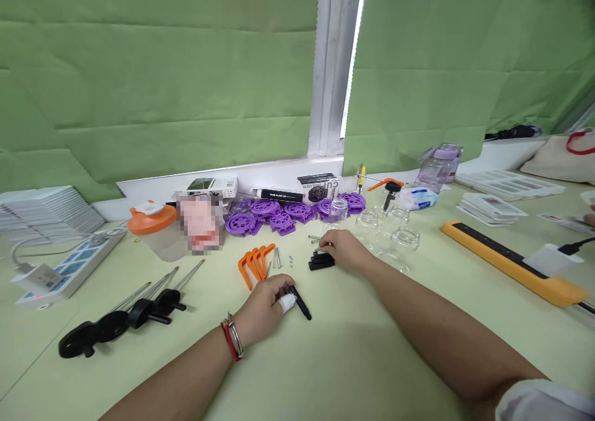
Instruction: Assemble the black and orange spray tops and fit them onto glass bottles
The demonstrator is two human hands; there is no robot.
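- left hand [266, 302] fingers clamped on black pin [300, 302]
- right hand [344, 250] fingers together, pinching small black parts [320, 261]
- orange clips [253, 261], screws [277, 257] between; glass jars [405, 239] just beside right hand

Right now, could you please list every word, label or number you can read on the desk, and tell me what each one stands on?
"CUP HOLDER" partly legible, on the black-and-white box by the window sill.
White lettering on the long black box: too small to read.
Print on the white box: too small to read.
Pink item beside the orange-lidded jar: blurred out, unreadable.
Markings on the power strip: too small to read.
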